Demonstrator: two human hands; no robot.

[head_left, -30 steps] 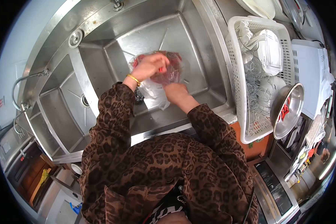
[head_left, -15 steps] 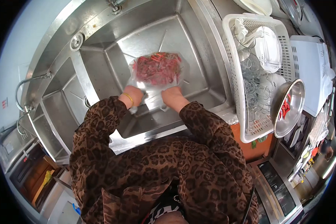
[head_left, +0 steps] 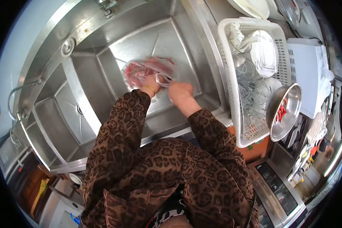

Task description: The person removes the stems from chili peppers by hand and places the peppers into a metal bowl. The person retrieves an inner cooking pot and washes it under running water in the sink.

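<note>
A clear plastic bag (head_left: pixel 135 72) of red pieces that look like chili peppers is in the steel sink basin (head_left: pixel 140 36); its outline is blurred by motion. My left hand (head_left: pixel 151 82), with a yellow bracelet at the wrist, is against the near side of the bag, and its fingers are partly hidden by the plastic. My right hand (head_left: pixel 181 93) is closed on the gathered plastic at the bag's mouth, right beside the left hand.
To the right, a white plastic basket (head_left: pixel 223 53) holds glasses and white dishes. A steel bowl (head_left: pixel 292 117) with red chilies tilts against its corner. A faucet (head_left: pixel 107 8) is at the back, and a second basin (head_left: pixel 59 110) lies to the left.
My hands have come together, the left moving right and up onto the bag. The bag, flat and spread before, is now tilted and bunched, its mouth gathered at my right hand.
</note>
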